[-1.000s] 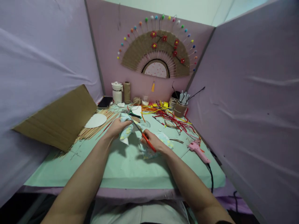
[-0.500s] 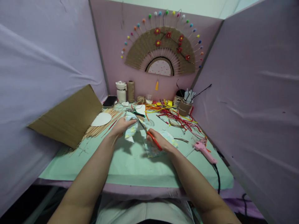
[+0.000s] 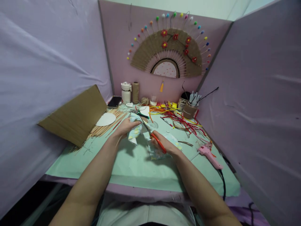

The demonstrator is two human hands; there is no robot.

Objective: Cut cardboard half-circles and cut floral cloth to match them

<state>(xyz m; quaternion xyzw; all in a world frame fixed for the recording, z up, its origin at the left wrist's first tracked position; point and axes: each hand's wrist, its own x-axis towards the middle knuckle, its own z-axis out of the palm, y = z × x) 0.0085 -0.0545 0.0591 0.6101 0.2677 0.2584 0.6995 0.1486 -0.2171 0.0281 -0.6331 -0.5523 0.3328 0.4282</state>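
My left hand (image 3: 126, 128) pinches a piece of light-blue patterned fabric (image 3: 134, 134), its lower corner hanging free above the table. My right hand (image 3: 162, 142) is closed round the orange handles of a pair of scissors (image 3: 158, 142). The blades point up and left and meet the fabric's right edge, close to my left thumb. Beneath my right hand another sheet of the same patterned fabric (image 3: 155, 153) lies flat, partly covered by the hand.
On the left a brown cardboard sheet (image 3: 75, 117) leans over thin wooden sticks (image 3: 97, 131) and a white oval (image 3: 105, 119). Red and yellow pipe cleaners (image 3: 183, 122) lie at back right. A pink glue gun (image 3: 210, 157) rests at the right edge. A decorated fan (image 3: 169, 50) hangs behind.
The whole view has shifted slightly, so everything sits a little further right. Both hands keep their hold on the fabric and the scissors, with hardly any change between them.
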